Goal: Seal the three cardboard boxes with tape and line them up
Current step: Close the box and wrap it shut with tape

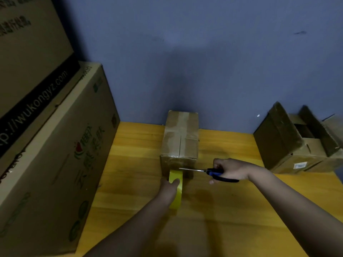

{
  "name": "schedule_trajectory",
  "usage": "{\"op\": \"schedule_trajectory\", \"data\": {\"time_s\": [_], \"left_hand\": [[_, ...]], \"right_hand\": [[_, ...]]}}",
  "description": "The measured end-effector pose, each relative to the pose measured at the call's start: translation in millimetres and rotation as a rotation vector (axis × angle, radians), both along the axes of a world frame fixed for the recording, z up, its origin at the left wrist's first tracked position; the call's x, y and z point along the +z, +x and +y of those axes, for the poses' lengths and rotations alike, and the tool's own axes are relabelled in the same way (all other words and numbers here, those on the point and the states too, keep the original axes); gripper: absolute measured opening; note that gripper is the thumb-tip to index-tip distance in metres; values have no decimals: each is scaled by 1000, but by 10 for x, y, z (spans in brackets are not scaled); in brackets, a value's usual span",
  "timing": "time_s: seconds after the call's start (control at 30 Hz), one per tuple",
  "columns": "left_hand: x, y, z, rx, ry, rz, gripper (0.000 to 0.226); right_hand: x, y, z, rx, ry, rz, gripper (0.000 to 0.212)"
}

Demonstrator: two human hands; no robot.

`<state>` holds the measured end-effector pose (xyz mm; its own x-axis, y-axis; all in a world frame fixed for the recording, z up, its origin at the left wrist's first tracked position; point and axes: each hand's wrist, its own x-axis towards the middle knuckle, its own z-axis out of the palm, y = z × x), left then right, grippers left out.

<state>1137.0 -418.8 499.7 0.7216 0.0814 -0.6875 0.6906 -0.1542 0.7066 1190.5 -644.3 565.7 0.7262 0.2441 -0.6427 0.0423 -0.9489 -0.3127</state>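
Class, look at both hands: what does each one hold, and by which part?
The right hand grips the scissors by their blue handles. The left hand holds the yellow tape roll by its outer rim.

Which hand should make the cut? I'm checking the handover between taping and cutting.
The right hand: it already grips the blue-handled scissors, blades reaching toward the yellow tape strip at the small brown cardboard box. The left hand holds the tape.

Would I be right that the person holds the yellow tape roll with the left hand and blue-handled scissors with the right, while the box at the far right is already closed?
Not quite: the head view shows the right-hand box with its flaps open. The left hand does hold the yellow tape roll, and the right hand the scissors.
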Motion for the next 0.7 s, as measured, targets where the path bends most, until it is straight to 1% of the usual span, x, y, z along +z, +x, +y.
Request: {"op": "schedule_trajectory", "data": {"time_s": [0.2, 0.43, 0.63, 0.7], "left_hand": [[-15, -5, -3, 9, 1, 1, 47], [-24, -7, -6, -1, 20, -8, 49], [-11, -9, -11, -1, 19, -11, 47], [-10, -14, -13, -11, 25, -9, 49]], "right_hand": [[-14, -13, 10, 42, -17, -3, 59], [-107, 26, 154, 20, 57, -18, 59], [-118, 91, 297, 61, 36, -71, 52], [-115, 97, 300, 66, 23, -99, 50]]}}
